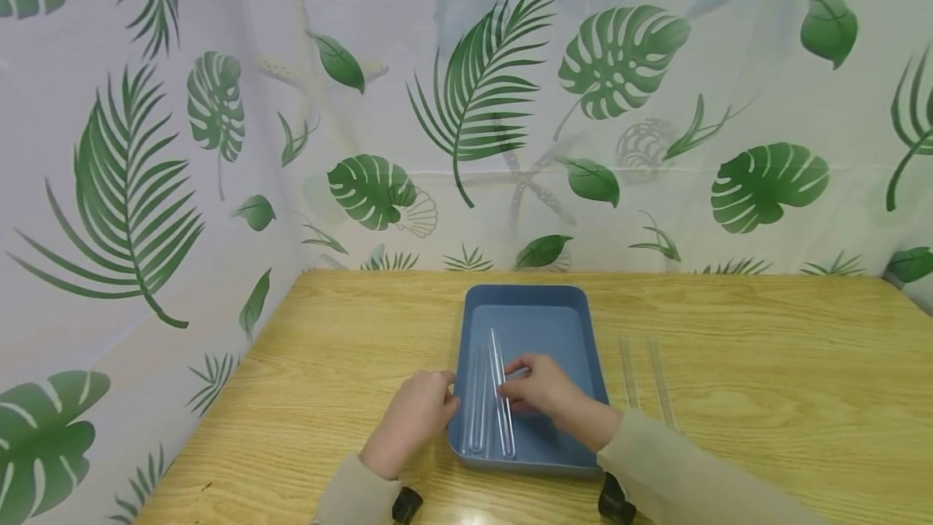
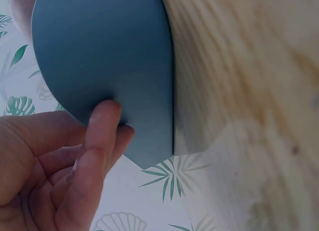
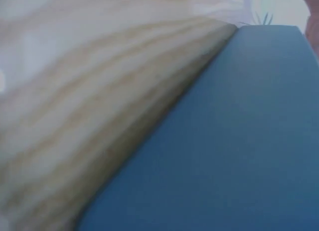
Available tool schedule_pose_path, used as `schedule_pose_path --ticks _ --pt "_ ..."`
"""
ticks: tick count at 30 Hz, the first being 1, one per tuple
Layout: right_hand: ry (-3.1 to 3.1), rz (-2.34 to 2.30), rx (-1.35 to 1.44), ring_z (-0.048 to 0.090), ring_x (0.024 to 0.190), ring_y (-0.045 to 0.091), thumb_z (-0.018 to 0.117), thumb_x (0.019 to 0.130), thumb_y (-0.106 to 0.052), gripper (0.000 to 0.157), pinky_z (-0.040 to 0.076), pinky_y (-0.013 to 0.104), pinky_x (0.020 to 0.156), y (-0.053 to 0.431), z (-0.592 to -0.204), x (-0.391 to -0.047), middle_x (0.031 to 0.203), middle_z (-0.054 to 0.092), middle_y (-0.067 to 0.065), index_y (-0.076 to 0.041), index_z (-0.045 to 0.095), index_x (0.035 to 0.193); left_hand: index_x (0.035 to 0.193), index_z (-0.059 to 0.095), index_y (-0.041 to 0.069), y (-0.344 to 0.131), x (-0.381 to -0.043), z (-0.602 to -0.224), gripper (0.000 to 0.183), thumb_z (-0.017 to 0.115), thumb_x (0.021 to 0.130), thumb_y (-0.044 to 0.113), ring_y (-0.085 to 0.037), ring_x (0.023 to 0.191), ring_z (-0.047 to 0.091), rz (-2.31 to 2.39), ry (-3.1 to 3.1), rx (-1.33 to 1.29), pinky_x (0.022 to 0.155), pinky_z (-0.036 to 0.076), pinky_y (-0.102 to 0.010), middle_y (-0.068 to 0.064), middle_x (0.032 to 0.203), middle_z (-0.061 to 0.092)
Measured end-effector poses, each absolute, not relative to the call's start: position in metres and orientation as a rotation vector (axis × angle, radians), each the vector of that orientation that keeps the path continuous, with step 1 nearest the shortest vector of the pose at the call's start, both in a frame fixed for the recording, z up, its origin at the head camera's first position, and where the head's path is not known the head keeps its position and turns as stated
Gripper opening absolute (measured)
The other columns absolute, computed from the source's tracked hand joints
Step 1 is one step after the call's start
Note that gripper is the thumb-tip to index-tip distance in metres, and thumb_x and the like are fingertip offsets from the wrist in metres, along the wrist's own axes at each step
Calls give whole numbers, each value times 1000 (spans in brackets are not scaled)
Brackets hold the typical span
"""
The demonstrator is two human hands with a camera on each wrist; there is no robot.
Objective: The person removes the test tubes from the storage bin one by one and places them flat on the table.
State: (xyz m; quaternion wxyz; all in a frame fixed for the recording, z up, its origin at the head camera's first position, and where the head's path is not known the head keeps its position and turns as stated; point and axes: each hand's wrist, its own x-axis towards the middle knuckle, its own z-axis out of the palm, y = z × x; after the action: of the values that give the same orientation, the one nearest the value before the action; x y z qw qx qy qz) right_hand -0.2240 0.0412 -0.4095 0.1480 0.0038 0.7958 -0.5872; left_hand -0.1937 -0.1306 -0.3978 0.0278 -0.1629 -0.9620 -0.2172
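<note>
A blue tray point(image 1: 539, 452) lies on the wooden table in the head view. The left hand point(image 1: 415, 416) pinches its left wall; in the left wrist view, fingertips point(image 2: 107, 111) press the wall's outer face while another finger passes behind the rim. Over the tray, the right hand point(image 1: 543, 387) pinches a clear test tube point(image 1: 508, 432) between thumb and fingers. That tube slants slightly, its rounded end toward the near wall. Left of it, at least one more clear test tube point(image 1: 477, 420) lies lengthwise in the tray. The right wrist view shows mostly the tray's outer wall point(image 3: 214, 141).
To the right of the tray, two clear tubes point(image 1: 662, 383) lie on the table point(image 1: 787, 379), partly hidden by the right sleeve. A leaf-patterned cloth point(image 1: 510, 104) hangs behind the table and along its left side.
</note>
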Motion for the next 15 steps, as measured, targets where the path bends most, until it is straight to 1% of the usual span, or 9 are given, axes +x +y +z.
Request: schedule_pose_path --ticks 4,10,15 --pt "2277 -1708 5 59 65 18 63 76 2 28 51 34 61 45 -403 -223 81 59 12 6 54 102 98 60 -8 -131 -193 -397 22 60 78 3 -7 48 47 -686 -2975 -500 46 41 -19 -8 69 60" --pt "2267 -1746 -11 58 67 18 62 77 1 28 51 36 64 53 -395 -220 83 57 13 4 54 104 99 60 -8 -130 -192 -396 23 59 79 1 -6 45 46 -699 -2974 -501 45 40 -20 -6 64 58" --pt "2251 -1785 -57 58 73 20 61 78 0 28 50 37 68 63 -391 -218 86 57 13 4 54 105 104 58 -9 -129 -191 -397 26 58 80 1 -5 43 45 -728 -2986 -499 44 39 -20 -2 59 55"
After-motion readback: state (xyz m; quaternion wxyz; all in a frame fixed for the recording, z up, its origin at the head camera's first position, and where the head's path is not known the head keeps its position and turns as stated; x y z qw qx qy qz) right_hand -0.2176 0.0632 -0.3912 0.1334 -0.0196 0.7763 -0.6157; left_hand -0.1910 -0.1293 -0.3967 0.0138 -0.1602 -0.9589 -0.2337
